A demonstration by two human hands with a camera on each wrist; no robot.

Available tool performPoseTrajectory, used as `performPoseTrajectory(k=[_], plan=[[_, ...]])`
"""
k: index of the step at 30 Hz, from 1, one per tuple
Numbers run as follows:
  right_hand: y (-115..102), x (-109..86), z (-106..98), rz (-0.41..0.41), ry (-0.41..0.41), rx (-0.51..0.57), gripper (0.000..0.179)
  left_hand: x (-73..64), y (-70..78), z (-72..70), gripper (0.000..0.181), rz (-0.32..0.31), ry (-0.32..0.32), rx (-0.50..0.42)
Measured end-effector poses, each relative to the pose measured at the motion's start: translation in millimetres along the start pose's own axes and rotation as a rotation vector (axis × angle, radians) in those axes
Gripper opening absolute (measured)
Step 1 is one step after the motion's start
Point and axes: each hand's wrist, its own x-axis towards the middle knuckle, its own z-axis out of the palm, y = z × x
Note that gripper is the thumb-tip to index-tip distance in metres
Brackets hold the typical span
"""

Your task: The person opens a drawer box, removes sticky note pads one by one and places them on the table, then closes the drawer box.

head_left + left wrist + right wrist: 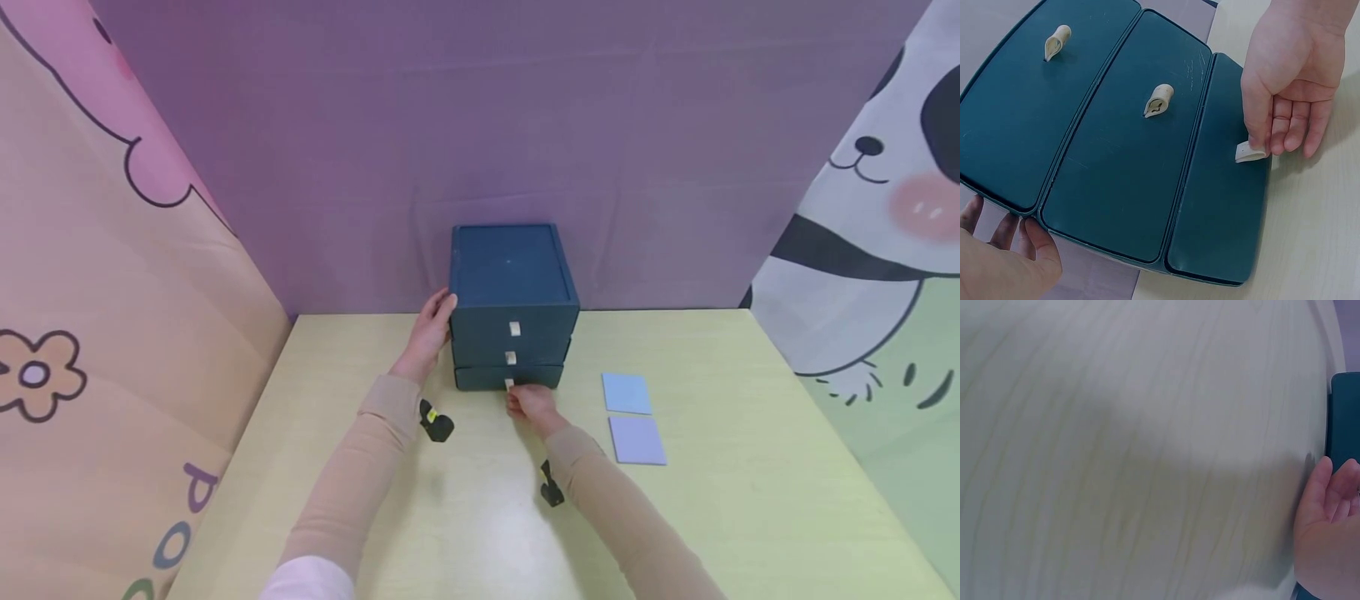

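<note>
A dark blue cabinet point(510, 267) with three stacked drawers stands at the back of the table, each drawer front bearing a small cream loop pull. My left hand point(432, 325) rests against the cabinet's left side; in the left wrist view its fingertips point(1040, 234) touch the side edge. Down at the bottom drawer point(1219, 187), my right hand point(534, 402) pinches the pull point(1249, 152), its thumb side at the loop and the other fingers loosely bent. The right wrist view catches only part of this hand point(1329, 531) beside the cabinet.
To the right of the cabinet lie a light blue square pad point(626, 393) and a lavender one point(637, 440) on the pale wood table point(750, 467). A purple cloth wall point(375, 167) rises behind. Black wrist devices point(437, 422) show by both forearms.
</note>
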Motion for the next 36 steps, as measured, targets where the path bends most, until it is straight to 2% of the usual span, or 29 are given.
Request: performPoseTrajectory(k=[2,4,5,9,11,12,15,17,21,23,27,36], plan=[[-8.0,-15.2,0.9,-0.014,-0.022,0.012,0.032,0.0,-0.2,-0.4,0.058,-0.002,-0.004,0.001],[-28.7,-49.0,6.8,-0.018,-0.027,0.015,0.029,0.1,-0.4,-0.9,0.058,-0.004,-0.011,0.002],[-42.5,-71.2,11.1,-0.026,-0.031,0.011,0.026,0.1,-0.6,-1.1,0.059,-0.005,-0.015,0.004],[-120.4,-189.3,39.1,-0.008,0.021,-0.047,0.023,0.0,-0.7,-1.8,0.06,-0.005,-0.027,0.01],[-152.3,-238.2,49.5,-0.008,0.028,-0.067,0.023,-0.4,-0.5,-2.0,0.061,-0.005,-0.03,0.009],[-167.1,-260.5,54.9,0.005,0.04,-0.077,0.024,-0.6,-0.3,-2.0,0.061,-0.006,-0.03,0.006],[-189.8,-296.4,61.4,0.013,0.022,-0.081,0.025,-1.0,0.1,-2.0,0.06,-0.008,-0.023,0.003],[-193.2,-303.4,61.4,0.007,-0.001,-0.074,0.026,-1.1,0.2,-1.7,0.059,-0.008,-0.014,0.006],[-180.4,-291.2,56.4,-0.02,-0.028,-0.05,0.026,-0.9,-0.5,-1.4,0.057,-0.004,-0.009,0.01],[-173.8,-282.7,54.1,-0.019,-0.024,-0.043,0.025,-0.7,-1.1,-1.5,0.057,-0.003,-0.011,0.007],[-173.2,-278.7,55.6,0.023,0.012,-0.072,0.026,-0.8,-1.7,-1.9,0.058,-0.006,-0.018,0.008],[-173.0,-279.1,55.1,0.03,0.006,-0.085,0.025,-2.5,1.4,-2.5,0.06,-0.013,-0.029,0.016]])
